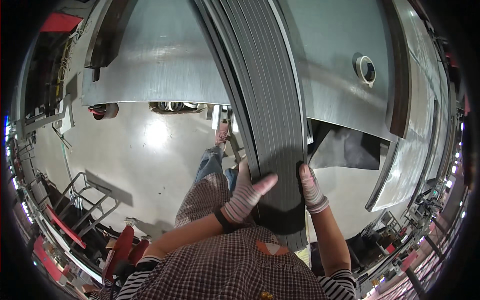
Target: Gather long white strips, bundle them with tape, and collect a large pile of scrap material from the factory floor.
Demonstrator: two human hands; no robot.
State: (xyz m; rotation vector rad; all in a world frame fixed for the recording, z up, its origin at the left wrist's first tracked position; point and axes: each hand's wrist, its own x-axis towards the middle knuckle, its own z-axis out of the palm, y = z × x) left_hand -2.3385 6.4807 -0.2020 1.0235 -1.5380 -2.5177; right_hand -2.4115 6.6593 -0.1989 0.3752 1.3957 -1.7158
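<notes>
A long stack of dark grey flat strips [272, 105] runs from the far side of a metal table [160, 65] out over its near edge toward my body. My left hand [247, 195], in a striped glove with bare fingertips, grips the stack's left side, thumb lying across the top. On the right side, my right hand [312, 190] presses its thumb along the edge, with its other fingers hidden beneath or behind the strips. The near end of the stack reaches my checked apron [220, 265]. At the left edge a few strips stand slightly apart from the rest.
A roll of tape [359, 67] sits on the table at right, beside a dark rail [398, 90]. Another dark rail [107, 40] lies at far left. Below the table are a box [185, 107] and a black sheet [350, 147]. A metal frame [92, 200] stands on the left floor.
</notes>
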